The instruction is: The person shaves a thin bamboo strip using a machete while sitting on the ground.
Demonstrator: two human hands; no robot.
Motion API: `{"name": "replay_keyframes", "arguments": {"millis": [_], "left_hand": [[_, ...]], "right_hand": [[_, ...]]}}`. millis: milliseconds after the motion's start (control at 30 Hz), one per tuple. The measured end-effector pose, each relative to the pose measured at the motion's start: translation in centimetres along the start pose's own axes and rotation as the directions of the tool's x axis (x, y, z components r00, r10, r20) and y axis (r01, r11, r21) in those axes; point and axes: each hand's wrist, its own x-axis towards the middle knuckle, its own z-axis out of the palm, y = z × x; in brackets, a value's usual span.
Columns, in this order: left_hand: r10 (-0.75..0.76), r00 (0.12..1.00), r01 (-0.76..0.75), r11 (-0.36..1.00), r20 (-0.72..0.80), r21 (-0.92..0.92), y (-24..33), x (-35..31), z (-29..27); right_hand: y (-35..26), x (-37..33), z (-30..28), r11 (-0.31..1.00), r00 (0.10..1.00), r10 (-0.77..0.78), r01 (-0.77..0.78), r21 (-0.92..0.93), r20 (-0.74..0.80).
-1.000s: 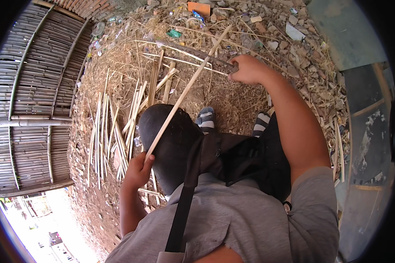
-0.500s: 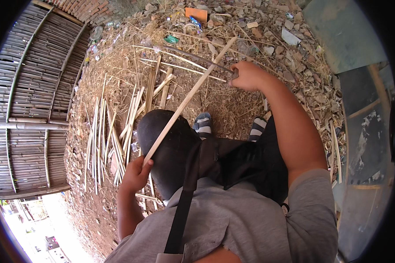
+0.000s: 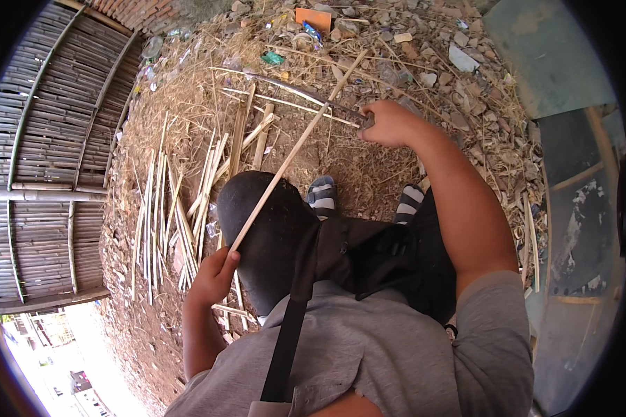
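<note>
My left hand (image 3: 213,276) is closed on the near end of a long pale bamboo strip (image 3: 285,165). The strip slants up and to the right, passing over my dark-trousered left knee. In my right hand (image 3: 389,125) is the handle end of a long, slightly curved knife (image 3: 295,90), its blade reaching to the left. Blade and strip cross a short way left of that hand; whether they touch, I cannot tell. Cut strips (image 3: 188,222) lie in a loose pile on the ground beside my left knee.
A bamboo slat panel (image 3: 42,139) stands at the left. Rubble (image 3: 459,90), dry straw and litter cover the ground ahead, with an orange piece (image 3: 314,19) among them. Grey sheets (image 3: 549,55) stand along the right. My sandalled feet (image 3: 322,197) are between the knees.
The knife has tilted, so its blade face now looks broader and shinier. My right hand has shifted slightly. The bamboo strip has turned to a narrower side, its far end a little higher and left.
</note>
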Motion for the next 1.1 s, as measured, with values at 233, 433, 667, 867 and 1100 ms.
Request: {"name": "replay_keyframes", "arguments": {"millis": [233,433,667,867,1100], "left_hand": [[-0.026,0.997,0.030,0.998,0.074,-0.054,-0.1,-0.2,-0.7],[0.029,0.999,-0.028,0.999,-0.019,0.043,-0.1,-0.3,-0.1],[-0.025,1.000,0.025,0.998,0.004,0.057,1.2,-0.8,-0.3],[0.030,0.998,-0.027,0.998,-0.050,0.062,0.4,-0.7,0.0],[0.023,0.996,-0.006,0.978,-0.081,0.209,0.5,-0.7,0.2]], "right_hand": [[-5.0,-2.1,2.0,0.972,0.949,-0.164,0.202,-0.120,0.270],[0.5,0.1,-0.2,0.994,0.990,0.102,-0.105,0.026,0.098],[-5.3,-2.4,2.6,0.937,0.931,-0.247,0.299,-0.178,0.267],[2.1,1.1,0.0,0.937,0.924,0.268,-0.316,0.148,0.273],[-4.7,-1.4,2.8,0.963,0.928,-0.196,0.243,-0.115,0.317]]}}
